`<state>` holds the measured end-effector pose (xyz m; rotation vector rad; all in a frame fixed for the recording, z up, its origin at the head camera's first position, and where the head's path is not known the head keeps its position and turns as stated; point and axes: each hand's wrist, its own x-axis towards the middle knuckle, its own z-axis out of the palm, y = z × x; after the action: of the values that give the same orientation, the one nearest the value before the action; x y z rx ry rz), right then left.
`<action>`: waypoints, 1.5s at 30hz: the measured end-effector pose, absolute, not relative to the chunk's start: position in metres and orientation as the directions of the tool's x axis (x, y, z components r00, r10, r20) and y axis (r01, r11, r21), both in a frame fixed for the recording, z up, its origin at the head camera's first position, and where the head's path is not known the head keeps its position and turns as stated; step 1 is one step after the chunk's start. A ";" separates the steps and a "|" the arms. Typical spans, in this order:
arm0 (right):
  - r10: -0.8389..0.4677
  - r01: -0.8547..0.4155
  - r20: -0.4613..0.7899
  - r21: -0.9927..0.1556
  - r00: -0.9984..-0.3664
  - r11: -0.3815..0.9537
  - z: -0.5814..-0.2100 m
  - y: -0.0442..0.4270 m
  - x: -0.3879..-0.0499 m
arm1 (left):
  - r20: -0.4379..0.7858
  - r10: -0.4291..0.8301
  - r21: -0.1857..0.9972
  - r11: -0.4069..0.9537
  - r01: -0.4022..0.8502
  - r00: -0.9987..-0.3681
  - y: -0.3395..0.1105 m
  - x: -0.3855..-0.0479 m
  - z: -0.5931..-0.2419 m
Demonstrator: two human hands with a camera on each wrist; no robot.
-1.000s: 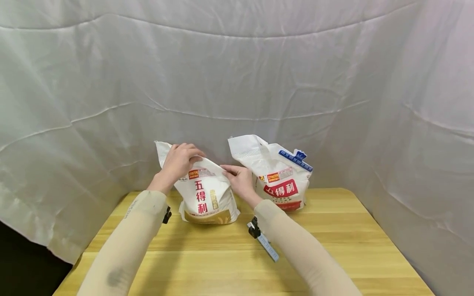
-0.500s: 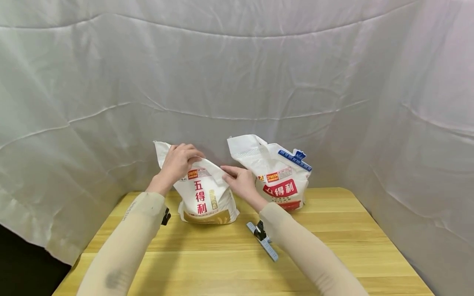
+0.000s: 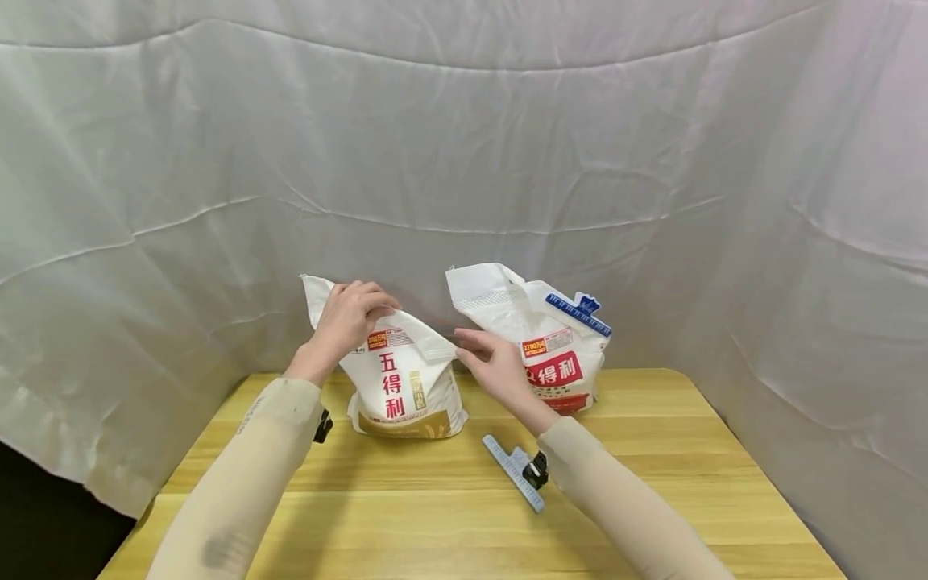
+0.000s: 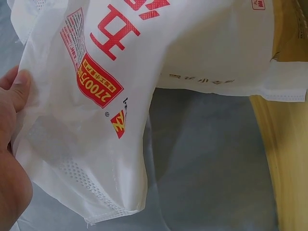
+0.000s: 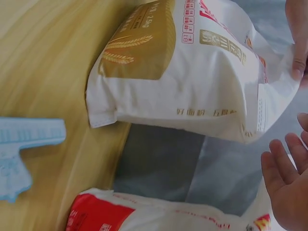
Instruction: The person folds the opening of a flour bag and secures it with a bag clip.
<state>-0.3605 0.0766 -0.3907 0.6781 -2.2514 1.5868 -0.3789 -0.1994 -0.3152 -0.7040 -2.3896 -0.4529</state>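
A white flour bag (image 3: 402,366) with red lettering and a gold base band stands on the wooden table. My left hand (image 3: 350,316) grips its top edge, thumb on the printed side, as the left wrist view shows on the bag (image 4: 86,120). The top right part of the bag is folded over. Beside that corner is my right hand (image 3: 500,366), fingers loosely bent and holding nothing. In the right wrist view this hand (image 5: 288,185) appears just off the bag. A light blue sealing clip (image 3: 505,463) lies on the table below my right hand.
Behind my right hand stands a second flour bag (image 3: 554,372) with red print, a dark blue clip (image 3: 580,312) clamped on its sloping top. A grey cloth (image 3: 464,161) hangs behind the wooden table (image 3: 406,515) and along its sides.
My right hand has let go of the bag's top right corner and moved right. That corner now lies folded over. My left hand keeps its grip in the same place.
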 end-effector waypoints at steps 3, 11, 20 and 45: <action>-0.202 -0.555 0.518 -0.782 -0.831 0.284 -0.396 0.087 -0.357 | 0.634 0.377 0.149 0.797 0.585 -0.675 -0.200 -0.379 -0.315; -0.202 -0.541 0.502 -0.793 -0.841 0.280 -0.413 0.113 -0.341 | 0.645 0.374 0.150 0.793 0.590 -0.666 -0.202 -0.378 -0.319; -0.200 -0.486 0.443 -0.811 -0.874 0.326 -0.435 0.137 -0.324 | 0.651 0.374 0.153 0.788 0.596 -0.661 -0.200 -0.379 -0.322; -0.217 -0.223 0.120 -0.806 -0.969 0.548 -0.489 0.183 -0.306 | 0.670 0.337 0.179 0.791 0.584 -0.662 -0.202 -0.378 -0.328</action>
<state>-0.3059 0.1833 -0.4895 0.3922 -2.7579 1.4386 -0.3783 -0.2021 -0.3278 -0.6796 -2.3414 -0.5088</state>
